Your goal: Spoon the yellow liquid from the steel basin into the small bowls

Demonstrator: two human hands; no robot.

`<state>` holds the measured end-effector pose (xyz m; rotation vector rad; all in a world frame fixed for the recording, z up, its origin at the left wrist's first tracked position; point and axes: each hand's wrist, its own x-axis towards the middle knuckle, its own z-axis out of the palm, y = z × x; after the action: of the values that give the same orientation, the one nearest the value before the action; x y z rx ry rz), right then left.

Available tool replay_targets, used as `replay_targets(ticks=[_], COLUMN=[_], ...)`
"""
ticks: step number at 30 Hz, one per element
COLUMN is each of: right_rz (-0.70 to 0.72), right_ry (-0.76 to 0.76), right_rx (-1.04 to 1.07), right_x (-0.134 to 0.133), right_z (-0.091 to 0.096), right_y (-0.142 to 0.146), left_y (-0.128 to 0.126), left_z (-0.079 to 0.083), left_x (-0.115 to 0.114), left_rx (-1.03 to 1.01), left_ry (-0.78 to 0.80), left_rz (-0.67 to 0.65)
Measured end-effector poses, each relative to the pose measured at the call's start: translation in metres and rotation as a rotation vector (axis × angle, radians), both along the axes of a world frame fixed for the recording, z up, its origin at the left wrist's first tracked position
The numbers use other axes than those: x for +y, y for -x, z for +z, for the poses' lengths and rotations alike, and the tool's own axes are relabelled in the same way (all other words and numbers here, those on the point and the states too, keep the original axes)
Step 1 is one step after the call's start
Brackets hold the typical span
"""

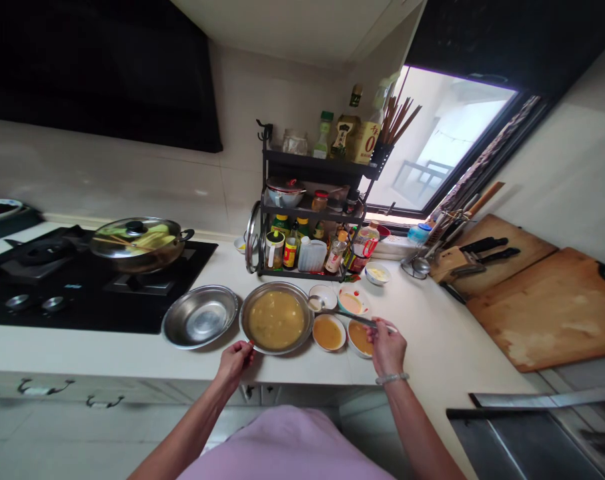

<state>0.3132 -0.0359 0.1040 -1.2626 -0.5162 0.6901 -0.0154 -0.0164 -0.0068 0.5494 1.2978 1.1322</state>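
Note:
My left hand (236,361) pinches the near rim of a wide metal bowl (308,333) that stands on the counter. Yellowish soup with small pale bits (276,319) fills much of it. In my right hand (388,350) is the dark handle of a ladle (349,316), its head at the bowl's right edge, near a small white bowl (327,294). Close by stand a bowl with paler liquid (351,304) and a bowl of orange-brown liquid (329,333). Another bowl of similar liquid (361,337) is partly hidden behind my right hand.
A second metal bowl (201,317) sits left of the soup. Further left, a lidded pan (137,245) rests on the black stove (87,303). Behind is a rack of bottles and jars (312,212). Cutting boards (547,300) and a knife block (449,263) stand at right.

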Motion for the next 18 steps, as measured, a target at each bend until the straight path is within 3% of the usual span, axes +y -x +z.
replay_targets(ticks=[5, 8, 13, 18], right_rz=[-0.197, -0.243, -0.181, 0.007], right_ry=[-0.046, -0.031, 0.052, -0.062], right_rx=[-0.088, -0.21, -0.531, -0.954], right_x=[0.008, 0.011, 0.006, -0.008], right_z=[0.003, -0.003, -0.023, -0.024], right_y=[-0.038, -0.054, -0.066, -0.06], left_y=[-0.001, -0.001, -0.001, -0.002], left_z=[0.001, 0.002, 0.005, 0.007], left_x=[0.0, 0.0, -0.001, -0.001], left_rx=[0.006, 0.006, 0.013, 0.033], left_ry=[0.006, 0.014, 0.014, 0.001], left_rz=[0.005, 0.002, -0.002, -0.006])
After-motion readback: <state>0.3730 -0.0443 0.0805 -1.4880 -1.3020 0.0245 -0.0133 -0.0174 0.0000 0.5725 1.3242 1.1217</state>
